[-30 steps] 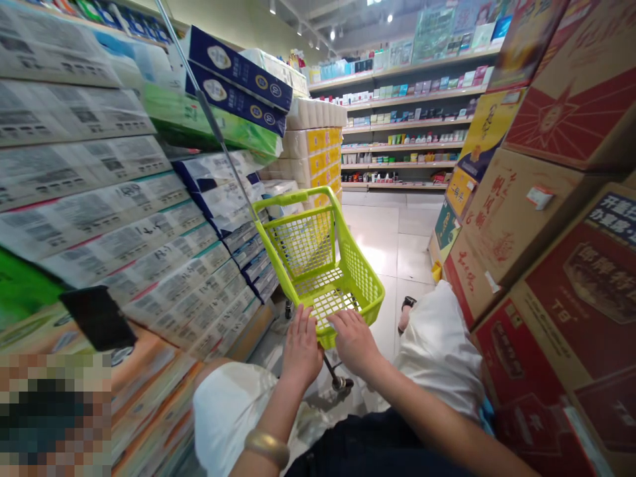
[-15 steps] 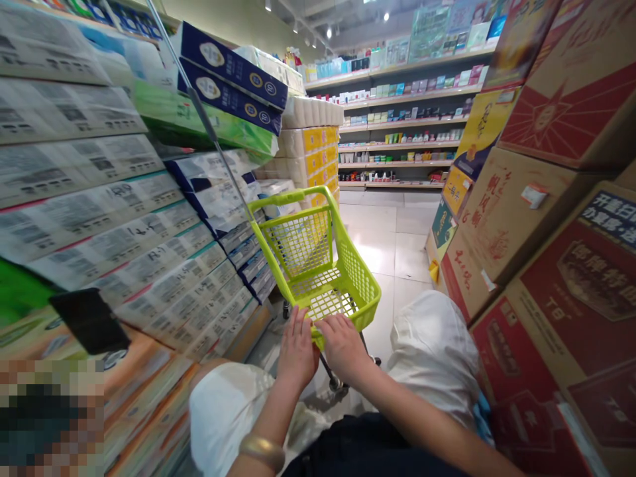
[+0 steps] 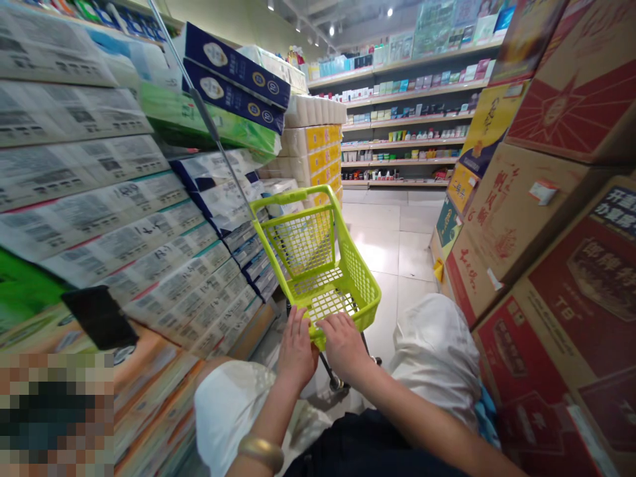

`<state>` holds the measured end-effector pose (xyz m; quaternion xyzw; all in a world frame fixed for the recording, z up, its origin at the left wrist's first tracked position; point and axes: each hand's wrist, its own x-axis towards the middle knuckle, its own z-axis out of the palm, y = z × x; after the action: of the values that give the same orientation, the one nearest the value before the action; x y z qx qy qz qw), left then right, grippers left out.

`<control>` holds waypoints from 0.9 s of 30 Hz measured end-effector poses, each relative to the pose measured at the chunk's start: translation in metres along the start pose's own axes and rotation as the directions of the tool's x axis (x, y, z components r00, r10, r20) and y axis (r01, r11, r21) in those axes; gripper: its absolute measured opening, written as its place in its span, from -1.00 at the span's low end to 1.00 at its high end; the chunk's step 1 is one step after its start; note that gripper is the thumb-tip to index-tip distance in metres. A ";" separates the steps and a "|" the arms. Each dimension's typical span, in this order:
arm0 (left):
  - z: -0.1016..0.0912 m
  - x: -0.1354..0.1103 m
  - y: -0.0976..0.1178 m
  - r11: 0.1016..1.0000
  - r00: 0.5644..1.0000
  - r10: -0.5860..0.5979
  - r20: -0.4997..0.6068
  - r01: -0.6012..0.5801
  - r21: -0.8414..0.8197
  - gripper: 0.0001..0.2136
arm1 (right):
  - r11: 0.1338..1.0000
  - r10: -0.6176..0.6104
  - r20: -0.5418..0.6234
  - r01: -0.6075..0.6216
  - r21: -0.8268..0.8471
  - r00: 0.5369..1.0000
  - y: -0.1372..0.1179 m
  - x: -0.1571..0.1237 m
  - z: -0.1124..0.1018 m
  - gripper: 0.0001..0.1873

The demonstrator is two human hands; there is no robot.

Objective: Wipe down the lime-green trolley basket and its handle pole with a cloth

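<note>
A small lime-green shopping cart (image 3: 355, 291) with a lattice basket stands in front of me, its handle at the far end and a thin metal pole rising from its left side. Nothing lies in the basket. My left hand (image 3: 297, 348) has its fingers over the near rim, to the left of its middle. Beside it, my right hand (image 3: 342, 344) is curled over the same rim with the fingers bent inward. Both thumbs and the underside of the grip are mostly hidden. Below the hands, part of the cart's dark leg and a wheel (image 3: 336, 383) show.
Stacked tissue packs (image 3: 163, 225) wall the left side, with a black phone (image 3: 102, 318) on a nearer orange stack. Cardboard cartons (image 3: 501, 199) rise close on the right. Tiled floor (image 3: 375, 232) leads to shelves of small goods (image 3: 402, 122). My white-trousered knees flank the cart.
My view has shifted slightly, so the surroundings sit a little further right in the picture on the left side. Hands and cart keep their places relative to each other.
</note>
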<state>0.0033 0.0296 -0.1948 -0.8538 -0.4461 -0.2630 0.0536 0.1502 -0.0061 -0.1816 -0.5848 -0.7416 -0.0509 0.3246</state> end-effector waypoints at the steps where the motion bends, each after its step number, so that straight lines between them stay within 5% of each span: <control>1: -0.001 -0.001 -0.001 1.000 1.000 0.002 -0.001 -0.002 0.003 -0.57 | 1.000 -0.012 0.008 0.012 0.009 1.000 -0.002 0.000 -0.001 -0.68; 9: -0.006 -0.002 -0.002 1.000 1.000 -0.005 0.018 0.005 0.001 -0.62 | 0.986 0.168 -0.048 -0.169 -0.007 0.985 0.038 -0.005 -0.023 -0.59; 18: 0.000 -0.006 -0.001 1.000 1.000 0.014 -0.020 -0.014 0.009 -0.59 | 1.000 -0.005 0.021 0.005 0.026 1.000 -0.015 -0.002 0.000 -0.67; 27: -0.003 -0.005 0.003 1.000 1.000 0.011 -0.023 -0.012 -0.008 -0.59 | 0.968 0.249 -0.006 -0.248 0.041 0.969 0.043 -0.006 -0.031 -0.61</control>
<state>0.0026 0.0233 -0.1943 -0.8535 -0.4395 -0.2742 0.0568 0.2028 -0.0119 -0.1732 -0.6662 -0.6616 0.0015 0.3442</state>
